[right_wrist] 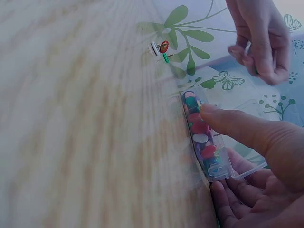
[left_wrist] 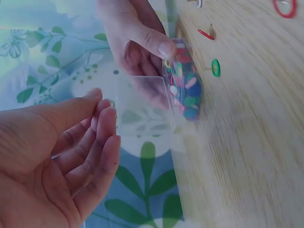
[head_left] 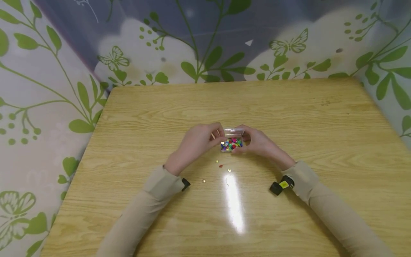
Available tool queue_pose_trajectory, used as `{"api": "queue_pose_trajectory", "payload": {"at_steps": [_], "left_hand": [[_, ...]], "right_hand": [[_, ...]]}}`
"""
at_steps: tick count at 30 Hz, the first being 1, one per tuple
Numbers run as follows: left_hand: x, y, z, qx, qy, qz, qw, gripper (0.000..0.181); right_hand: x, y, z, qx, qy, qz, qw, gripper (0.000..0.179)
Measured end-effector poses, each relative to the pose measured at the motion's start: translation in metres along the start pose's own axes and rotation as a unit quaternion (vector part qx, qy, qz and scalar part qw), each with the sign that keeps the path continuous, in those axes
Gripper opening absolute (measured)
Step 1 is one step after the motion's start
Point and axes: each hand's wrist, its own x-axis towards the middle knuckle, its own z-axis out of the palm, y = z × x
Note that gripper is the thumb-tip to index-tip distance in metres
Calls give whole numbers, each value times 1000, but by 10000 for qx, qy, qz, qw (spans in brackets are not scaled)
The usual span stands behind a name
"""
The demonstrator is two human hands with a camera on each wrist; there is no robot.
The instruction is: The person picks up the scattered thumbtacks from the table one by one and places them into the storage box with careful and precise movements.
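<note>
My right hand (head_left: 258,142) holds a small clear plastic box (right_wrist: 217,171), thumb on the near side and fingers behind it. Its see-through lid (left_wrist: 145,105) stands up at the back. Many colourful thumbtacks (head_left: 233,143) fill the box. Beside the left end of the box is my left hand (head_left: 200,141), thumb and forefinger brought together. A speck of green shows between its fingers (right_wrist: 261,52) in the right wrist view, apparently a thumbtack, mostly hidden. Several loose tacks lie nearer me, among them a green thumbtack (left_wrist: 216,67) and a red thumbtack (left_wrist: 205,34).
The wood-grain table (head_left: 144,107) spreads all around the box. Walls covered with a leaf and butterfly print (head_left: 218,67) border its back and sides. Each wrist wears a black strap device, the right device (head_left: 282,185) with a yellow label. A bright reflection streaks the near tabletop.
</note>
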Motion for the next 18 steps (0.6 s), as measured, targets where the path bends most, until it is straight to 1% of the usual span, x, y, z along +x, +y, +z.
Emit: {"api": "queue_pose_trajectory", "payload": {"at_steps": [3, 7, 9, 12, 13, 15, 17, 18], "left_hand": [[6, 5, 1, -14, 39, -10, 10000, 13], [7, 4, 4, -60, 34, -47, 10000, 17], [5, 1, 4, -87, -3, -71, 9999, 16], [-4, -4, 1, -67, -126, -74, 9999, 11], [-8, -7, -1, -74, -217, -38, 9997, 9], [-17, -11, -4, -96, -521, 92, 9986, 5], [-27, -16, -5, -185, -969, 270, 9948, 4], [-32, -18, -5, -261, -1244, 330, 9913, 3]], "right_hand": [[0, 1, 1, 14, -16, -30, 10000, 71], [1, 1, 1, 90, -39, -91, 9999, 69], [1, 0, 2, 89, -44, -98, 9999, 70], [1, 0, 2, 23, -20, -29, 10000, 73], [1, 0, 2, 8, -13, -6, 10000, 74], [0, 0, 2, -5, 9, 71, 10000, 76], [0, 0, 1, 6, 25, 132, 9999, 77], [0, 0, 1, 8, 36, 139, 9999, 77]]}}
